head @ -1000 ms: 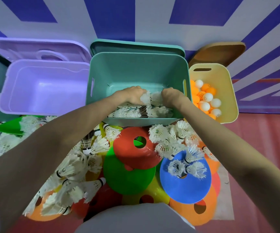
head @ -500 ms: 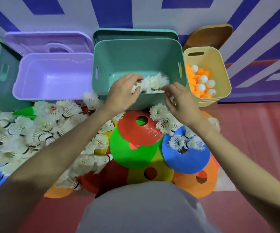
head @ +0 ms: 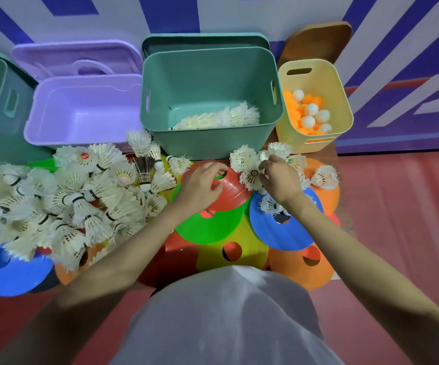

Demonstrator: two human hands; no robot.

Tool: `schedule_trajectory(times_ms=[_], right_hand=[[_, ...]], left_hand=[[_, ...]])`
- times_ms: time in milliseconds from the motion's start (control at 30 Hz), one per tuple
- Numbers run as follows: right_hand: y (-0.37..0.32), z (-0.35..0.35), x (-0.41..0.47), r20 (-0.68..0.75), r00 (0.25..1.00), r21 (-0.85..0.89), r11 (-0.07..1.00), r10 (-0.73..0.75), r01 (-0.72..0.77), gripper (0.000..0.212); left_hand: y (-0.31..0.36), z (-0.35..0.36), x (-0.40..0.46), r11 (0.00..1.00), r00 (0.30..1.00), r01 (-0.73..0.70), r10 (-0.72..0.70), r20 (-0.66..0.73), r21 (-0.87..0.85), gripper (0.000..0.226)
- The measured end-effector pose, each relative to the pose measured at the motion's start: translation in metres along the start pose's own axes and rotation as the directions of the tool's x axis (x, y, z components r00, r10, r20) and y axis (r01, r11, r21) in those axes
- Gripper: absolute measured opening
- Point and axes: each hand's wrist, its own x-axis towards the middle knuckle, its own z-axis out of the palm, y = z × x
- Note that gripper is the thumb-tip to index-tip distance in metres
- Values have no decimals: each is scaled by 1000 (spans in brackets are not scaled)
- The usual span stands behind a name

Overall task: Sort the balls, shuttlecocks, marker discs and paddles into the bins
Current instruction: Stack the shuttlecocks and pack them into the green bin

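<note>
Both your hands have come back out of the teal bin (head: 210, 75), leaving a layer of shuttlecocks (head: 218, 118) on its floor. Your left hand (head: 200, 187) now rests on the red marker disc (head: 228, 191), fingers loosely curled at its centre hole; I cannot tell whether it grips. Your right hand (head: 281, 177) pinches into the small shuttlecock cluster (head: 247, 167) just near of the bin. Most shuttlecocks still lie in the big pile (head: 63, 196) on the floor at left. They look feather-light and brittle, so take them by the cork or nest several, never crushing the skirts. Discs seem thin, flexible and slick; hook the hole or rim. Balls (head: 310, 111) sit in the yellow bin (head: 326, 75).
</note>
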Motion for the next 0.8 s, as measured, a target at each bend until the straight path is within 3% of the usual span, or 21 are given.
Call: schedule_trajectory(times_ms=[100,233,367,533,633,700,800], right_hand=[[-1,-2,0,-51,998,45,998,41,-39,13],[-7,-15,-9,-163,981,309,950,106,-52,8],[-16,-19,-19,-49,995,576,817,83,-40,13],[-30,-3,-22,14,995,714,696,100,-80,10],[-36,3,-17,49,997,728,681,65,-80,7],[-35,6,-14,-5,999,661,750,38,-25,10],[-20,11,0,-138,990,313,947,-37,79,15]], left_hand=[[3,1,-4,999,999,36,-36,11,-27,36],[4,2,-6,995,994,91,-88,62,-35,55],[7,6,-11,985,994,96,-87,72,-142,81],[9,2,-17,973,996,90,-90,8,-211,72],[7,-3,-23,967,992,121,-123,8,-225,63],[3,-5,-26,960,988,148,-154,-4,-237,57],[-5,-7,-32,940,972,214,-232,-40,-266,56]])
